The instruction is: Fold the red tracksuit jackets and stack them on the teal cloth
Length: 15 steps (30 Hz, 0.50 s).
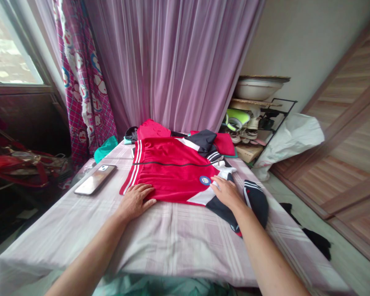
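Observation:
A red zip-up jacket [172,181] with white and dark shoulder panels lies spread sideways on the table, its striped hem to the left and its striped collar to the right. My left hand [137,200] rests flat on the near corner of the hem, fingers stretched out. On the near shoulder, beside the round blue badge [205,180], lies my right hand [226,190], its fingers spread on the fabric. A dark sleeve [256,201] with white cuff stripes bends round past my right wrist. Part of the near shoulder is hidden under that hand.
A phone [95,180] lies on the checked tablecloth [172,242] at the left. Folded red clothes [154,128] and a teal cloth [106,149] sit along the far edge. A shoe rack [249,135] and a white sack [292,137] stand beyond the table at the right.

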Each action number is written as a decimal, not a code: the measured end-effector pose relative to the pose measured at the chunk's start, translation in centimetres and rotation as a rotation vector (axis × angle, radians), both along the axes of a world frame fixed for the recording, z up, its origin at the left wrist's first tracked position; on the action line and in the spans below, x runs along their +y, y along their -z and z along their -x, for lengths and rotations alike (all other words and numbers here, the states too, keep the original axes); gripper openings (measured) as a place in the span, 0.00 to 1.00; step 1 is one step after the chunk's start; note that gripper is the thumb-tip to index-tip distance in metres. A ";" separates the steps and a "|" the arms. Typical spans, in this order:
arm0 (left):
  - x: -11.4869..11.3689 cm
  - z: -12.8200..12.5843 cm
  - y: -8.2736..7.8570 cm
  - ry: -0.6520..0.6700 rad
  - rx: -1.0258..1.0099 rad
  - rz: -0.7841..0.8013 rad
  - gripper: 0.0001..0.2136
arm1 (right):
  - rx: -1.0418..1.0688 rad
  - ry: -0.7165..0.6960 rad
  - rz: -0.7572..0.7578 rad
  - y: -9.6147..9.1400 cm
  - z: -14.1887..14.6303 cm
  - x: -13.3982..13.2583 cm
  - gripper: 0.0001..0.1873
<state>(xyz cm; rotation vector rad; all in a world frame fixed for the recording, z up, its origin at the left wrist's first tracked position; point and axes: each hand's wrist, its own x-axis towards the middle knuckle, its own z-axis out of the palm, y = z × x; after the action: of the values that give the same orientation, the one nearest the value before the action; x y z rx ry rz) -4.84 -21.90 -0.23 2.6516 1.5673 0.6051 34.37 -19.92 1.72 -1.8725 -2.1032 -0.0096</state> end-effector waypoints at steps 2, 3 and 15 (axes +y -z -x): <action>-0.1 -0.1 -0.1 -0.010 -0.014 -0.010 0.25 | -0.010 -0.075 -0.022 -0.7 1.7 1.8 0.27; -0.2 -0.1 -0.2 -0.015 -0.018 -0.012 0.24 | -0.019 -0.100 -0.030 -0.8 2.4 2.7 0.29; 0.0 0.0 -0.5 -0.059 -0.035 0.007 0.23 | -0.110 0.327 0.387 1.5 -0.9 5.6 0.35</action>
<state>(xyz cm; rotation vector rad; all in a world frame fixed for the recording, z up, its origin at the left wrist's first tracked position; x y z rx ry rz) -4.88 -21.94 0.29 2.5840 1.6402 0.6432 35.24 -14.32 0.21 -2.4788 -1.9461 0.2390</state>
